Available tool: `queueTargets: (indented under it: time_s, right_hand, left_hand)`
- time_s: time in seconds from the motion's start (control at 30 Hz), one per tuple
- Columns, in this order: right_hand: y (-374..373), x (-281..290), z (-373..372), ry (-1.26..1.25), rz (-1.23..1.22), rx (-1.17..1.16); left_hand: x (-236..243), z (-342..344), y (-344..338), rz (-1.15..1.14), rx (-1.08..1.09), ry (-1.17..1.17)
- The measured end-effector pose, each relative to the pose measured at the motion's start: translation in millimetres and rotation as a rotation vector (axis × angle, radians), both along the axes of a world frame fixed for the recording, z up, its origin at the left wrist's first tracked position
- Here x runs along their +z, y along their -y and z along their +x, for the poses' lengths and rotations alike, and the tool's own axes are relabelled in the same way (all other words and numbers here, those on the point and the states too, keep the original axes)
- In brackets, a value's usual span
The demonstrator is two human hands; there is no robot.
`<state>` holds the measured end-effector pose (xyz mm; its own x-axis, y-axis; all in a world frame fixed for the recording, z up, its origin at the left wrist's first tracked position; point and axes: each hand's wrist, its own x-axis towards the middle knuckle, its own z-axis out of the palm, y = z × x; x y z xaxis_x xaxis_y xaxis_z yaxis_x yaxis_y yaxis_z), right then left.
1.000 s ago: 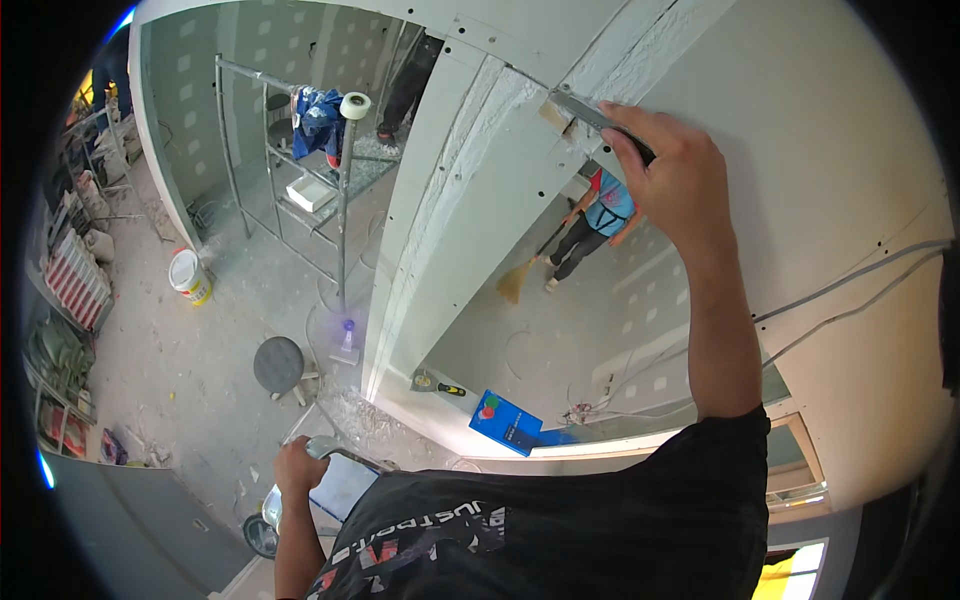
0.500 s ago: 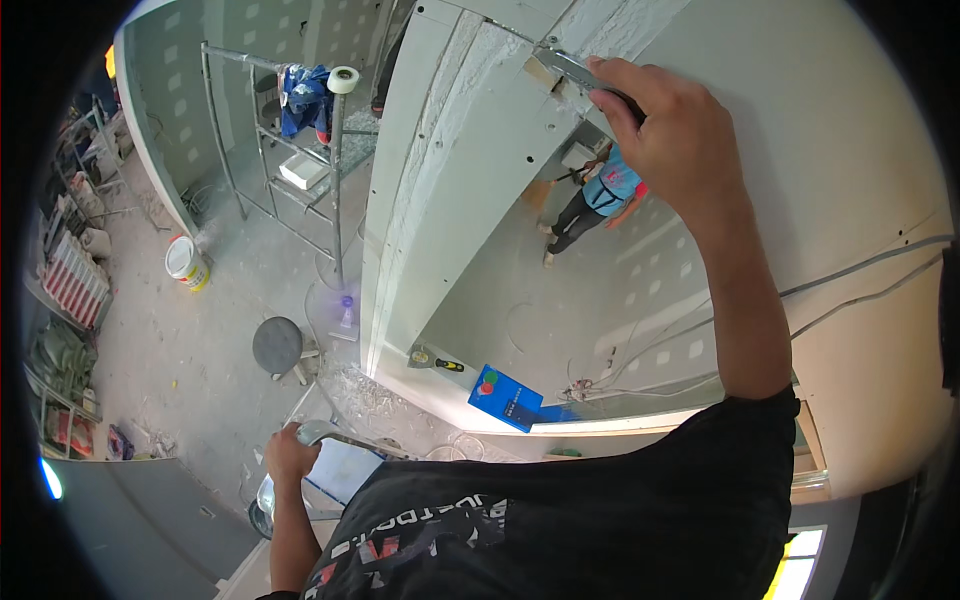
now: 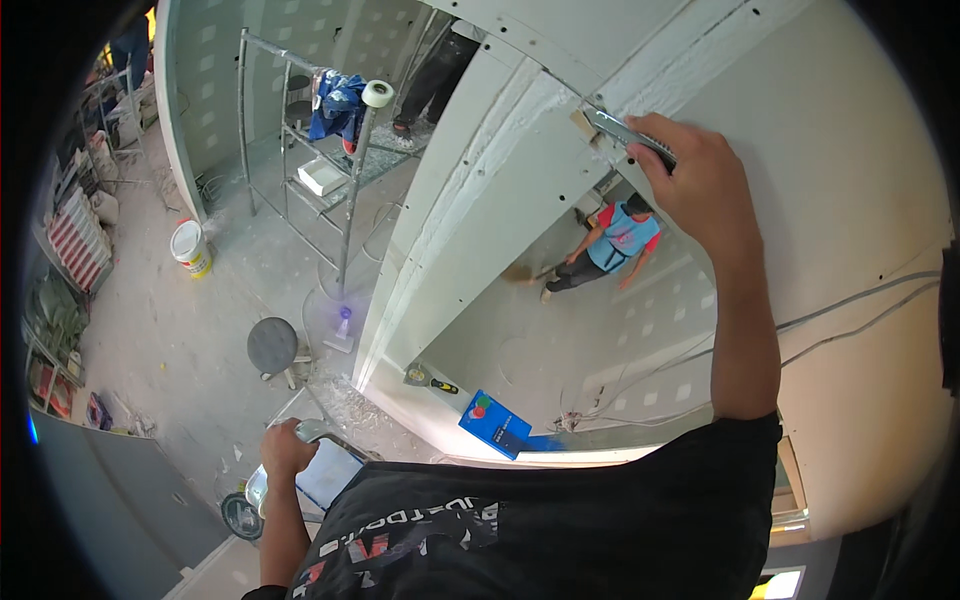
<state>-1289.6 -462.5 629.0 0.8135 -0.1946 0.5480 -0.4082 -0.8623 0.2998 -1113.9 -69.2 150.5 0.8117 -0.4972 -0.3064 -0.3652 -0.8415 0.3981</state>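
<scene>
My right hand (image 3: 695, 175) is closed around a utility knife (image 3: 612, 127) with a silver metal body. The knife's front end lies at a joint in the pale plasterboard (image 3: 510, 180), beside a small ragged notch where a tan surface shows. White filler (image 3: 470, 165) runs in strips along the board seams. Low at the left, my left hand (image 3: 287, 450) grips the curved metal rail (image 3: 322, 430) of a ladder-like stand. A putty knife (image 3: 432, 380) with a black and yellow handle lies on the ledge below the board, near a blue box (image 3: 495, 425).
Beyond the opening stands a person (image 3: 610, 240) in a blue vest, with a broom. A metal scaffold (image 3: 350, 200) carries blue cloth; another person's legs (image 3: 440, 80) are behind it. A round stool (image 3: 272, 347) and white bucket (image 3: 190, 248) stand on the dusty floor. Grey cables (image 3: 860, 300) cross the right side.
My view has shifted, so the board joint and right hand sit lower. The knife stays at the joint. The person in blue has moved, and more of the other person's legs shows.
</scene>
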Motion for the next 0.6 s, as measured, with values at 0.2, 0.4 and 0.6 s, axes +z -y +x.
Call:
queueTargets:
  time_s: [0.2,0.4,0.6]
  right_hand:
    - [9.3,-11.9,-0.5,0.159,-0.009,0.155]
    - [9.8,-18.7,2.4,0.155,-0.057,0.105]
    - [15.8,-20.1,0.5,0.126,-0.135,0.118]
  left_hand:
    - [1.9,1.4,0.0,-0.015,-0.013,-0.003]
    - [-3.3,1.2,1.1,0.006,-0.023,0.006]
    - [-0.1,1.9,5.9,0.028,-0.01,-0.051]
